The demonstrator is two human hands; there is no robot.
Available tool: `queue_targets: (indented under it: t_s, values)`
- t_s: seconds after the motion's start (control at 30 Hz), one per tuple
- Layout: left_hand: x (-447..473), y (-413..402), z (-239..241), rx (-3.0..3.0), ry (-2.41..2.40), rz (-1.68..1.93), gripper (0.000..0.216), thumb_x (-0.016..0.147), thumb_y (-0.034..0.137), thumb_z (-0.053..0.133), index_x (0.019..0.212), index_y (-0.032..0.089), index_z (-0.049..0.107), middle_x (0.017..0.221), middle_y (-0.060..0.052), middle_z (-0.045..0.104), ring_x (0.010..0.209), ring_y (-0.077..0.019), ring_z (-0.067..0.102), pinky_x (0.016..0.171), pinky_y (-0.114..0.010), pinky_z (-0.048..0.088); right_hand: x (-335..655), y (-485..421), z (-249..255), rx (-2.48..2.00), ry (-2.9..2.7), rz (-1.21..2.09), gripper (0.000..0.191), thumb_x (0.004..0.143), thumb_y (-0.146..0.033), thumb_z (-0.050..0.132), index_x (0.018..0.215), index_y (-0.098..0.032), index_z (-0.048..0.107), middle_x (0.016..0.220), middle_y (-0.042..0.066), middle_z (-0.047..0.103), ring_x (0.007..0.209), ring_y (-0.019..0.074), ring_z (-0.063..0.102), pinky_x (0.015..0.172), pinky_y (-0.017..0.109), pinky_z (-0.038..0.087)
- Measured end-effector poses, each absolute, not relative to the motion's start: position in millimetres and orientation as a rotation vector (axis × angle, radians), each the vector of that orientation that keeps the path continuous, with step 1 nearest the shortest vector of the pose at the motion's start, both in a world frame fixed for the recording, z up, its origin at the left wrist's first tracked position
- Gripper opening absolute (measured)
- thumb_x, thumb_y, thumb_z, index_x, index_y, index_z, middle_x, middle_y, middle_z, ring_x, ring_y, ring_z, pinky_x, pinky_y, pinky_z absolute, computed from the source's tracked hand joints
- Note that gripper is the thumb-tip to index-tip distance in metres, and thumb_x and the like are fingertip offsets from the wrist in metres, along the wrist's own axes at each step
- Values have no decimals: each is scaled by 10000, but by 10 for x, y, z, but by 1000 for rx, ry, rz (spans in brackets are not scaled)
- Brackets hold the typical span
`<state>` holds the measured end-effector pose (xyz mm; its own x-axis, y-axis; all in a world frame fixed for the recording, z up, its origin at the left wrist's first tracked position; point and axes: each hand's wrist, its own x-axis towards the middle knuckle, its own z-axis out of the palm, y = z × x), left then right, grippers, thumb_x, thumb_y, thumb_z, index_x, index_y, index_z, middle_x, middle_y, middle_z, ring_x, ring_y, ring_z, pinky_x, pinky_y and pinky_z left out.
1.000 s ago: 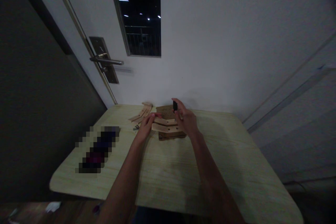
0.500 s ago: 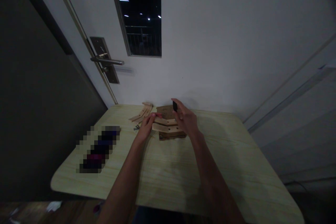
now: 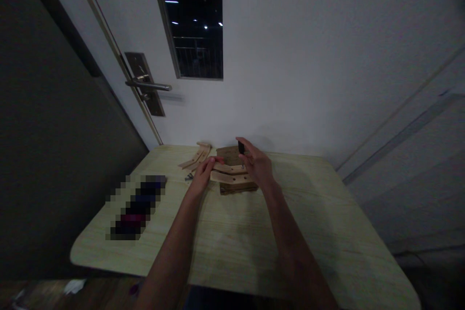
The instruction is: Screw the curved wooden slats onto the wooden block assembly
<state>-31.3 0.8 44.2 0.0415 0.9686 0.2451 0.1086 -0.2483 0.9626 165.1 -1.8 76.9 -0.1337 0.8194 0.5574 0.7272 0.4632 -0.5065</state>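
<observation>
Two bent wooden strips with drilled holes (image 3: 227, 178) lie across a brown block or thick board (image 3: 232, 156), which looks like cardboard or rough wood. My left hand (image 3: 204, 170) is closed at their left end, pinching it. Something small and red (image 3: 220, 160) shows at its fingertips; its kind is unclear. Above the strips' right part, my right hand (image 3: 257, 163) grips a small black object (image 3: 241, 147) between thumb and fingers. Just below, a small shiny metal piece (image 3: 243, 166), perhaps a screw, shows at the upper strip. The right hand hides the strips' right ends.
Several loose screws (image 3: 189, 178) lie left of my left hand. More bent wooden pieces (image 3: 198, 155) rest behind them, near the white door (image 3: 290, 82). A blurred-out dark object (image 3: 140, 208) occupies the left of the pale wooden table (image 3: 225, 242). A door handle (image 3: 150, 86) juts out beyond.
My right hand and the black object have shifted very slightly to the left. The metal piece below shows more clearly. My left hand and the strips stay in place.
</observation>
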Motion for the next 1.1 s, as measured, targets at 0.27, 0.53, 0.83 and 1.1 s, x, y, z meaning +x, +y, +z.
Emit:
queue_targets:
  t_s: [0.27, 0.53, 0.83, 1.1]
  values:
    - [-321, 17, 430, 1504, 1152, 1300, 517, 857, 617, 499, 939, 160, 726, 1012, -116, 731, 976, -242, 641, 935, -361, 471, 1652, -33, 762, -1307, -1868, 104, 486, 934, -261, 473, 1417, -306, 449, 1230, 19, 682, 913, 165, 691, 826, 267, 538]
    - [-317, 16, 425, 1485, 1149, 1308, 515, 849, 622, 503, 914, 163, 728, 1045, -113, 729, 1032, -260, 633, 1001, -387, 445, 1675, -57, 779, -1286, -1897, 177, 453, 967, -269, 416, 1418, -305, 446, 1182, 20, 708, 960, 180, 701, 818, 281, 544]
    - [-311, 14, 449, 1513, 1142, 1321, 510, 853, 617, 498, 900, 161, 723, 1008, -104, 735, 1025, -253, 640, 1002, -380, 446, 1673, -16, 763, -1271, -1899, 121, 439, 953, -311, 481, 1392, -303, 485, 1294, 26, 646, 931, 174, 687, 855, 279, 534]
    - [-307, -4, 459, 1512, 1172, 1305, 524, 846, 641, 488, 889, 175, 725, 988, -88, 738, 976, -253, 643, 952, -390, 480, 1678, -55, 813, -1247, -1917, 146, 437, 1003, -311, 340, 1420, -278, 466, 1276, 36, 667, 1003, 177, 686, 872, 274, 528]
